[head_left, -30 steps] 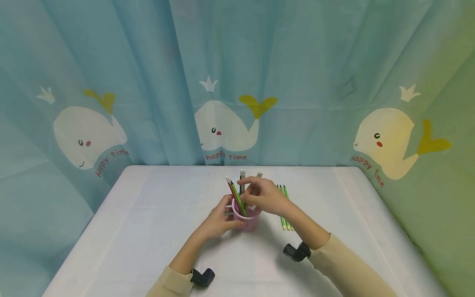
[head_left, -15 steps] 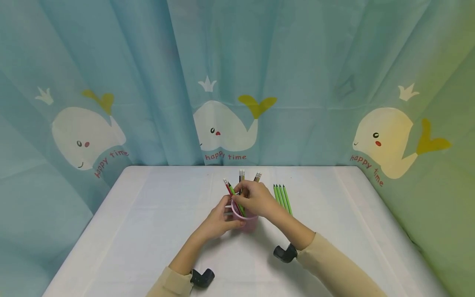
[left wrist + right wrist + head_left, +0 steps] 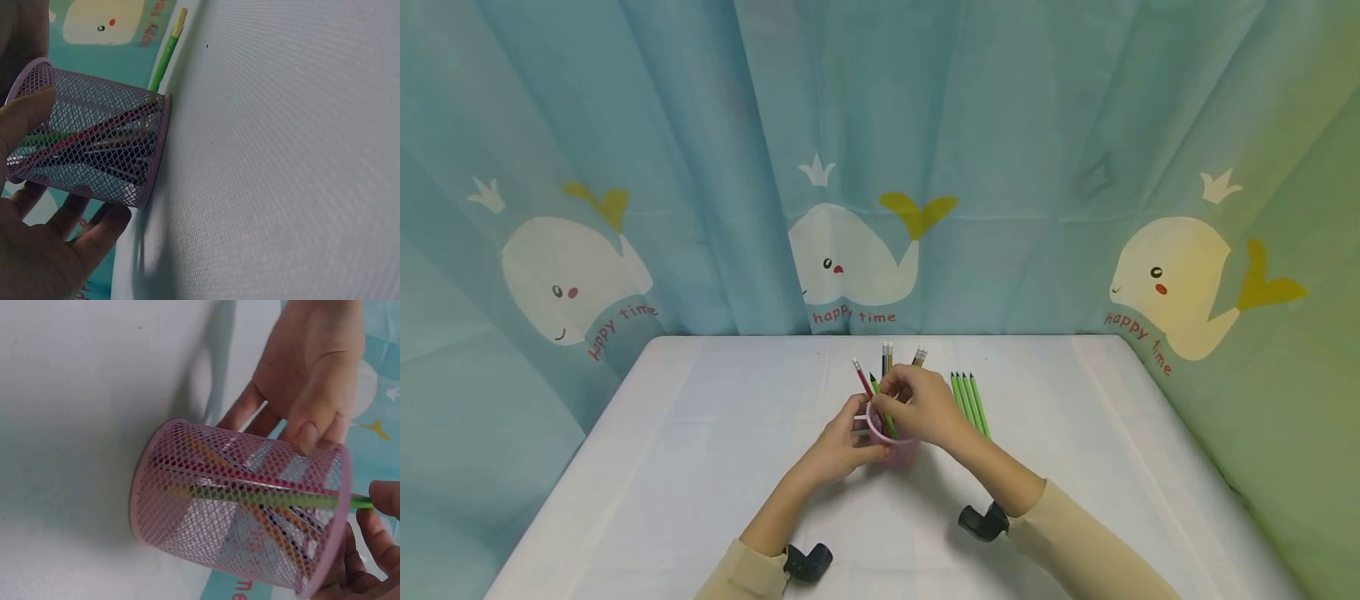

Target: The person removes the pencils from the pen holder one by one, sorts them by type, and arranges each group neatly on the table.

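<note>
Head view: your left hand [image 3: 837,446] grasps the pink mesh pen cup [image 3: 902,454], which stands upright on the white table [image 3: 700,483], your thumb on its near side and your fingers spread around the wall. Your right hand [image 3: 925,408] is over the cup's mouth, and in the right wrist view its thumb and a finger pinch a green pencil [image 3: 269,497] near the dark tip. That pencil leans inside the cup, its tip just above the rim.

Just left of your right hand, a red pencil [image 3: 861,377] slants out of the cup, white eraser up. Beyond your right fingers, more pencils rise from it with white erasers up, one group [image 3: 887,358] nearly upright and another [image 3: 919,357] leaning right. To the right of your right hand, four green pencils [image 3: 972,403] lie side by side on the table, dark tips pointing away from you; your forearm hides their near ends.
</note>
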The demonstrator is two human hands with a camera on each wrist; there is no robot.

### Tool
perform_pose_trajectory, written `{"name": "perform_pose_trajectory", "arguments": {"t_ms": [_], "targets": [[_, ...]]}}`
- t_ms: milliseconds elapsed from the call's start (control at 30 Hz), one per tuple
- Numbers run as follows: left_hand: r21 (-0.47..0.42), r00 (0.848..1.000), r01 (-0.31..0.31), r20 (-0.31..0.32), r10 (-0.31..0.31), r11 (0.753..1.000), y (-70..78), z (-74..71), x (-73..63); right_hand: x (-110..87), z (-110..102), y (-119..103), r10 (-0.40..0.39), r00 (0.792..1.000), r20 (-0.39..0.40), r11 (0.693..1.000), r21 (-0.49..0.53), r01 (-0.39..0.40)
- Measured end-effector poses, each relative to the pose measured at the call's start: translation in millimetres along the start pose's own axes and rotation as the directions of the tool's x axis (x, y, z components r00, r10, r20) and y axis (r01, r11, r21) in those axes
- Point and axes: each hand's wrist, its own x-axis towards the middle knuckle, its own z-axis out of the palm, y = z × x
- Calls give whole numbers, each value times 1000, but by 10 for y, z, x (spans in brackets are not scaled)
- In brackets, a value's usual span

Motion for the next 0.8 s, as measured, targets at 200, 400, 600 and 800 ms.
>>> {"name": "perform_pose_trajectory", "arguments": {"t_ms": [200,400,600,800], "targets": [[0,1000,-2,-7,2,1000,6,7,7,-39,-119,10,10,1000,19,988,154,-13],[8,1000,5,-27,-5,1000,19,5,7,-34,-271,-4,99,991,95,913,388,-129],[9,999,17,-35,-17,1000,42,8,1,-19,-413,30,195,968,155,780,574,-249],[10,999,18,-32,-18,1000,41,8,7,-23,-521,76,227,956,186,675,678,-292]]}}
